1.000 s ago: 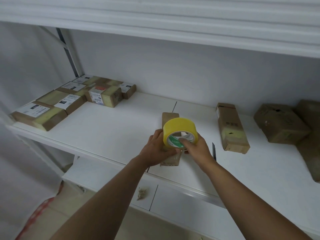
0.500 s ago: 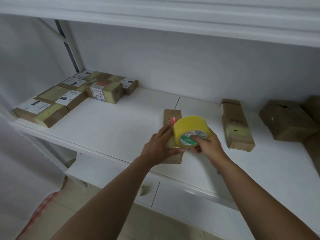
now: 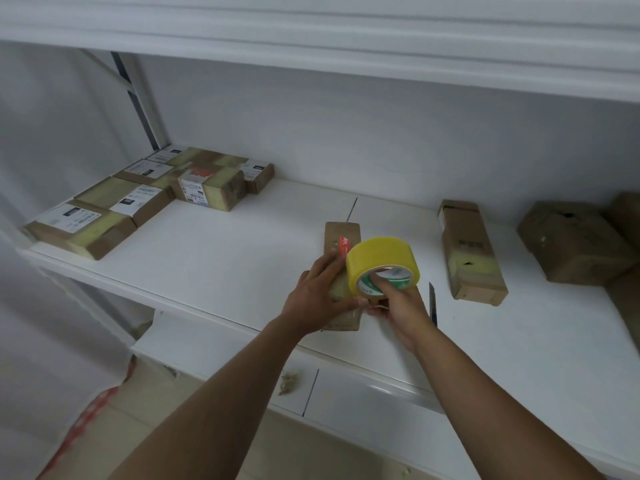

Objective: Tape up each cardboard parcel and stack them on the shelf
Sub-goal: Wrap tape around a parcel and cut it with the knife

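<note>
A long narrow cardboard parcel (image 3: 341, 237) lies lengthwise on the white shelf (image 3: 214, 258) near its front edge. My left hand (image 3: 320, 296) rests flat on the parcel's near half with straight fingers, thumb at its right side. My right hand (image 3: 398, 306) holds a yellow tape roll (image 3: 379, 258) just right of the parcel, fingers hooked through its green core. The near end of the parcel is partly hidden by both hands.
Several taped parcels (image 3: 149, 199) with white labels sit at the shelf's back left. Another long parcel (image 3: 471, 251) lies to the right, with bigger brown boxes (image 3: 575, 240) at the far right. A dark utility knife (image 3: 433, 304) lies beside my right hand. A lower shelf (image 3: 363, 393) shows below.
The tape roll has moved right, off the top of the parcel, uncovering its red sticker. My left hand has opened and laid its fingers flat on the parcel.
</note>
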{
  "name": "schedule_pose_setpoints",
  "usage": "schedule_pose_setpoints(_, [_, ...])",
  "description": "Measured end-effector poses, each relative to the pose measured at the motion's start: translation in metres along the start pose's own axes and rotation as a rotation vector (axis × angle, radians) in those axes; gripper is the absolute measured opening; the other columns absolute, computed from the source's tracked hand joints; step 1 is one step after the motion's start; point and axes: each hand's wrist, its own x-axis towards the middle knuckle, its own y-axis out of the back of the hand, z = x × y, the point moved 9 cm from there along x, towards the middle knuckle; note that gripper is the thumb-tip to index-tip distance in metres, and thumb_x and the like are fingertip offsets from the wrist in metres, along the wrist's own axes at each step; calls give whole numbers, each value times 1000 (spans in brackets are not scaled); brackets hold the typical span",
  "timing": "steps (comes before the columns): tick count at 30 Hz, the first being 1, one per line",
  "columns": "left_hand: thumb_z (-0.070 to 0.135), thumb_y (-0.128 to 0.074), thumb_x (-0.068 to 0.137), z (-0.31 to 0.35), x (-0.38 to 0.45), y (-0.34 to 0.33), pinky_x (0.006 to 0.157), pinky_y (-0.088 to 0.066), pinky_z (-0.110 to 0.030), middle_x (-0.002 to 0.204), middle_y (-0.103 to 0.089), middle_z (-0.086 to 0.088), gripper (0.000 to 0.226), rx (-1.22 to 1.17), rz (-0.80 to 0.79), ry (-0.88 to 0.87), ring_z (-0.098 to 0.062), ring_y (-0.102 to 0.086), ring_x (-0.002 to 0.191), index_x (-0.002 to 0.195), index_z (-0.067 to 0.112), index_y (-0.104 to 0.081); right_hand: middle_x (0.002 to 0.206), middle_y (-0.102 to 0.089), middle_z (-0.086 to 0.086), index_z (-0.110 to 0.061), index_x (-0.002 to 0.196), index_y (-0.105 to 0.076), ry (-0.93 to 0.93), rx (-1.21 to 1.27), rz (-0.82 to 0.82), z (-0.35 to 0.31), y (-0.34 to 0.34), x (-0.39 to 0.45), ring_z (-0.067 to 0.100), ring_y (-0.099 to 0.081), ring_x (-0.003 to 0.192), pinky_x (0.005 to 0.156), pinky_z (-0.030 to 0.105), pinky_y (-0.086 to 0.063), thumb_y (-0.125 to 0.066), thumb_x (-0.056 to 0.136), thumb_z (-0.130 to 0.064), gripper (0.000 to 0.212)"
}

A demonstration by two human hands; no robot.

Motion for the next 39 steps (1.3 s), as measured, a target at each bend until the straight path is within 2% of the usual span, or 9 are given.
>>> schedule_pose_setpoints(6, [69, -70, 76, 4, 1, 2, 99, -46, -49, 159, -15, 21, 90, 37, -9, -7, -25, -36, 137, 151, 48, -26, 106, -70, 18, -21, 105, -59, 42, -53, 58, -12, 7, -3, 37, -74, 72, 74, 46, -61, -71, 90, -19, 19])
schedule_pose_setpoints(9, [68, -69, 77, 3, -2, 4, 101, -45, -49, 159, -14, 20, 88, 28, -14, -3, -27, -36, 138, 151, 49, -26, 105, -71, 15, -17, 113, -59, 13, 12, 58, -9, 2, -9, 32, -74, 72, 71, 40, -59, -70, 90, -19, 26])
schedule_pose_setpoints(14, [64, -69, 81, 19, 1, 6, 108, -36, -45, 161, -13, 7, 80, 75, -76, -47, -32, -32, 140, 150, 48, -31, 98, -68, 11, -7, 120, -61, -156, 482, -48, 6, -22, -23, 12, -64, 66, 55, 21, -51, -70, 87, -5, 34])
schedule_pose_setpoints(18, [61, -73, 76, 37, 3, 5, 113, -36, -44, 157, -19, 3, 79, -16, -89, -117, -27, -34, 141, 146, 39, -45, 95, -68, 7, -9, 117, -62, -101, 482, -52, 0, -16, -28, 9, -65, 69, 56, 19, -51, -69, 87, -1, 32])
schedule_pose_setpoints(21, [70, -60, 64, 54, 1, -4, 111, -40, -45, 152, -24, 5, 88, -106, -102, -124, -15, -31, 142, 144, 36, -47, 93, -68, 5, -11, 111, -64, -43, 456, -13, -8, 4, -32, 10, -63, 71, 56, 18, -49, -69, 87, -1, 26])
schedule_pose_setpoints(25, [61, -73, 73, 88, 2, -22, 109, -39, -40, 152, -23, 1, 93, -57, -132, -114, -24, -41, 137, 151, 31, -33, 71, -64, -1, -9, 110, -64, 17, 436, 52, -14, 34, -40, 5, -53, 53, 48, 17, -41, -69, 87, 0, 25])
schedule_pose_setpoints(28, [52, -81, 74, 104, 2, -33, 105, -38, -40, 152, -23, 0, 100, 26, -138, -97, -30, -41, 133, 153, 23, -26, 66, -65, -2, -9, 108, -64, 18, 406, 76, -13, 48, -50, 4, -57, 51, 45, 17, -42, -66, 89, 1, 21])
schedule_pose_setpoints(33, [57, -80, 70, 110, -1, -43, 100, -43, -41, 146, -28, 0, 102, 113, -137, -113, -33, -45, 126, 150, 23, -26, 92, -73, 9, -4, 114, -62, -12, 533, 82, -2, 52, -56, 13, -70, 75, 58, 22, -54, -66, 89, 1, 26])
schedule_pose_setpoints(39, [63, -80, 66, 98, -2, -22, 92, -45, -36, 147, -29, 3, 103, 137, -55, -122, -27, -50, 124, 149, 29, -29, 102, -74, 10, -6, 118, -62, -15, 545, 19, -3, 34, -49, 19, -71, 90, 65, 25, -55, -69, 87, -1, 32])
